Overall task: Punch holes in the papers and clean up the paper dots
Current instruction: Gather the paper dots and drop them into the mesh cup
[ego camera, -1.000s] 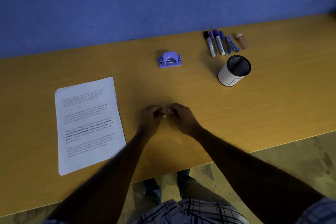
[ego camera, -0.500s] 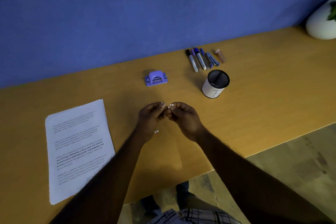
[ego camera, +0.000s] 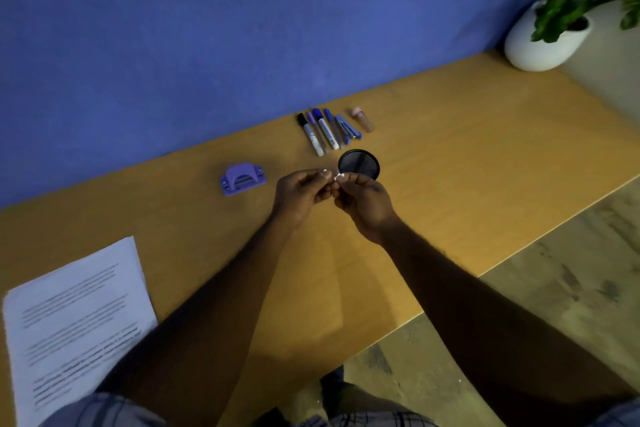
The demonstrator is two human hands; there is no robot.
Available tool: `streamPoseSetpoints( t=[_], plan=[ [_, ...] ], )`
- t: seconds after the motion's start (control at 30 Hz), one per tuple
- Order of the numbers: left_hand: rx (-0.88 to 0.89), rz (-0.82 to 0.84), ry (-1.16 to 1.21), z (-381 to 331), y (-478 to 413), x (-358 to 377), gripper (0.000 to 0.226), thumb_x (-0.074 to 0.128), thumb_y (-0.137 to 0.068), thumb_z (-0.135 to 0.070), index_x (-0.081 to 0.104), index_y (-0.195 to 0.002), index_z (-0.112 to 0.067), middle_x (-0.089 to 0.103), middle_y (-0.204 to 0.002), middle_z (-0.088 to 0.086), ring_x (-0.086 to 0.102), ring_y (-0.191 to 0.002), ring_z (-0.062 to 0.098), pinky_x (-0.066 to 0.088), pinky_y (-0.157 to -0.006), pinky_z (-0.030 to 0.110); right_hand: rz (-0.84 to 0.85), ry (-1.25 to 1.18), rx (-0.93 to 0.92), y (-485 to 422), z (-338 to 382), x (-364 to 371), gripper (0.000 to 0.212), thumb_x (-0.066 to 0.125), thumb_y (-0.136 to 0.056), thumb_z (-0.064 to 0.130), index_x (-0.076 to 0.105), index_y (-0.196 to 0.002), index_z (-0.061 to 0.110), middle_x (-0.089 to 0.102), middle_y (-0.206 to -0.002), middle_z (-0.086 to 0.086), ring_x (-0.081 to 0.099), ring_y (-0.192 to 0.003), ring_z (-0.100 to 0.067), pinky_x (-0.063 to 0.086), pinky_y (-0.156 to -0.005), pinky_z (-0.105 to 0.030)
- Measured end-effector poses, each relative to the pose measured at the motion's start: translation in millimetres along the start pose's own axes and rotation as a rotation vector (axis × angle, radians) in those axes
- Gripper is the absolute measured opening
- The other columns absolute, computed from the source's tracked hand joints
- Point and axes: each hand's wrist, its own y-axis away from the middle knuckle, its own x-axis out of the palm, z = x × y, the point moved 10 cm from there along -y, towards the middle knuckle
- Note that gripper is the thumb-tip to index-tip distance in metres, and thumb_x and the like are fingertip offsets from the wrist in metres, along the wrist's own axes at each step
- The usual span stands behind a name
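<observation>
Both hands have lifted off the wooden desk [ego camera: 450, 156] since a second ago, the left hand [ego camera: 302, 196] and right hand [ego camera: 363, 204] each with a narrow grip pinching tiny white paper dots [ego camera: 338, 177] just short of the black-rimmed round cup [ego camera: 358, 164], so disposal looks imminent.

person, head-camera view, partial. left hand [ego camera: 300, 196]: bare, no ring, watch or glove seen; fingernails pale at the tips. right hand [ego camera: 363, 206]: bare, likewise unadorned. both forearms bare from wrist to near the elbow, fine hair showing along the outer edge of the right one. sleeves: short, checked fabric in blue-grey with darker lines, one edge at the lower left corner [ego camera: 104, 411], another at the lower right [ego camera: 623, 414]. garment at the bottom edge [ego camera: 374, 421]: plaid, dark lines on pale grey. footwear: dark, blurred, type unclear.
</observation>
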Motion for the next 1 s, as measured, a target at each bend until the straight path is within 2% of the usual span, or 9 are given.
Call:
streamPoseSetpoints(
  t=[0.17,0.27,0.37,0.47,0.53,0.6,0.67,0.83,1.0],
  plan=[
    [0.014,-0.012,-0.23,-1,-40,36,0.01,0.07,-0.086,-0.011,0.074,-0.093,-0.006,0.075,-0.083,0.01,0.073,-0.077,0.018,0.06,-0.07,0.029,-0.155,0.131,-0.018,-25,27,-50,0.013,0.054,-0.096,0.003,0.064,-0.087,0.001,0.064,-0.082,-0.018,0.063,-0.071,-0.021,0.049,-0.064,-0.024],
    [0.111,0.028,-0.564,-11,-56,55,0.022,0.072,-0.085,-0.018,0.074,-0.1,-0.003,0.075,-0.089,0.012,0.072,-0.08,0.017,0.059,-0.068,0.024,-0.272,0.482,-0.06,-42,46,-75,0.013,0.064,-0.089,0.004,0.065,-0.076,0.001,0.066,-0.072,-0.017,0.065,-0.063,-0.019,0.05,-0.065,-0.034],
    [0.185,0.076,-0.796,-19,-66,70,0.028,0.073,-0.085,-0.026,0.074,-0.104,-0.005,0.075,-0.094,0.009,0.07,-0.086,0.013,0.058,-0.073,0.027,-0.25,0.949,-0.094,-57,62,-77,0.016,0.065,-0.089,0.017,0.068,-0.082,0.002,0.069,-0.083,-0.015,0.063,-0.078,-0.026,0.047,-0.065,-0.035],
    [0.231,0.106,-0.937,-25,-71,79,0.024,0.07,-0.085,-0.02,0.074,-0.105,-0.007,0.075,-0.099,0.009,0.065,-0.085,0.009,0.05,-0.074,0.022,-0.206,1.194,-0.15,-64,75,-72,0.012,0.059,-0.086,0.012,0.068,-0.084,0.004,0.068,-0.087,-0.012,0.057,-0.078,-0.023,0.037,-0.059,-0.028],
    [0.265,0.14,-1.017,-29,-73,85,0.021,0.068,-0.085,-0.014,0.074,-0.103,-0.005,0.075,-0.098,0.012,0.068,-0.088,0.015,0.05,-0.075,0.023,-0.148,1.31,-0.172,-68,77,-65,0.018,0.055,-0.086,0.008,0.07,-0.09,0.0,0.069,-0.093,-0.016,0.061,-0.083,-0.027,0.044,-0.064,-0.033],
    [0.287,0.182,-1.109,-32,-74,90,0.019,0.064,-0.085,-0.011,0.074,-0.099,-0.003,0.074,-0.095,0.015,0.069,-0.092,0.023,0.053,-0.074,0.029,-0.103,1.386,-0.18,-70,79,-59,0.022,0.051,-0.09,0.01,0.07,-0.094,0.001,0.069,-0.095,-0.017,0.063,-0.085,-0.03,0.051,-0.068,-0.039],
    [0.294,0.221,-1.197,-31,-76,94,0.02,0.062,-0.088,-0.012,0.073,-0.101,-0.002,0.073,-0.094,0.017,0.068,-0.091,0.027,0.056,-0.075,0.037,-0.082,1.446,-0.183,-72,79,-58,0.021,0.051,-0.093,0.013,0.07,-0.093,0.003,0.069,-0.091,-0.015,0.062,-0.08,-0.026,0.049,-0.062,-0.037],
    [0.351,0.281,-1.337,-34,-76,106,0.02,0.064,-0.088,-0.014,0.072,-0.105,-0.008,0.073,-0.096,0.013,0.068,-0.091,0.026,0.047,-0.068,0.028,-0.087,1.547,-0.205,-72,85,-56,0.015,0.058,-0.09,0.013,0.072,-0.091,0.007,0.07,-0.086,-0.012,0.064,-0.078,-0.026,0.049,-0.059,-0.033],
    [0.397,0.25,-1.36,-45,-77,109,0.018,0.069,-0.084,-0.016,0.073,-0.1,-0.01,0.074,-0.098,0.01,0.068,-0.092,0.023,0.052,-0.071,0.03,-0.084,1.506,-0.232,-68,90,-53,0.013,0.065,-0.088,0.012,0.071,-0.099,0.008,0.07,-0.096,-0.011,0.066,-0.086,-0.024,0.058,-0.074,-0.041]
  ],
)
